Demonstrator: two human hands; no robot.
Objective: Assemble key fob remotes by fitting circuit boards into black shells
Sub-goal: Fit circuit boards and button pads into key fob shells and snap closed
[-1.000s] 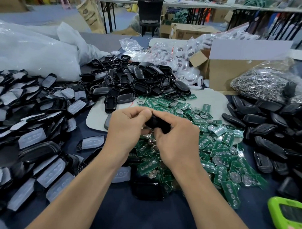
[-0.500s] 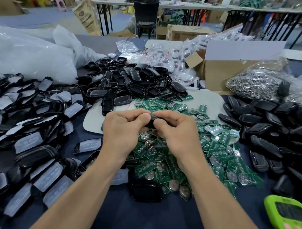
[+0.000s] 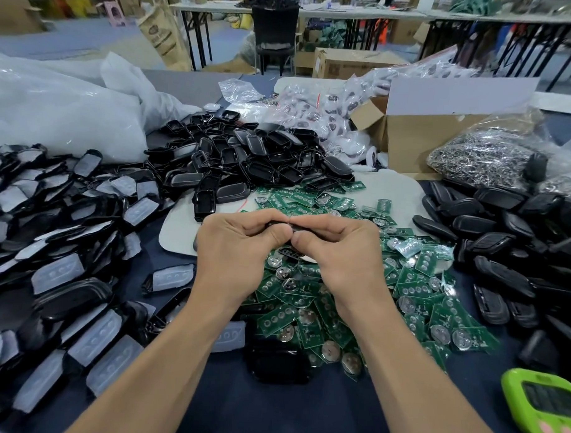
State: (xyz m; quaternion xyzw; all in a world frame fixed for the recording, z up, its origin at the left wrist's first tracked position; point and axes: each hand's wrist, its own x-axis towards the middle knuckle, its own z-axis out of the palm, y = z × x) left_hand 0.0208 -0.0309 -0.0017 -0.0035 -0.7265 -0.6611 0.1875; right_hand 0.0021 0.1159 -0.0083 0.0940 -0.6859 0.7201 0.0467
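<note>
Both hands, left hand (image 3: 236,243) and right hand (image 3: 339,247), pinch one black shell (image 3: 285,225) above the near circuit boards (image 3: 307,301). Light, rigid, probably slick plastic; best squeezed along its long edges.

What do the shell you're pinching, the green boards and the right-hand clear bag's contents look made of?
Shell: probably moulded plastic, glossy black, light streaks on its edge.
Green boards: circuit laminate, matte green, with silvery metal discs.
Bag contents: likely metal rings, silver glints.
</note>
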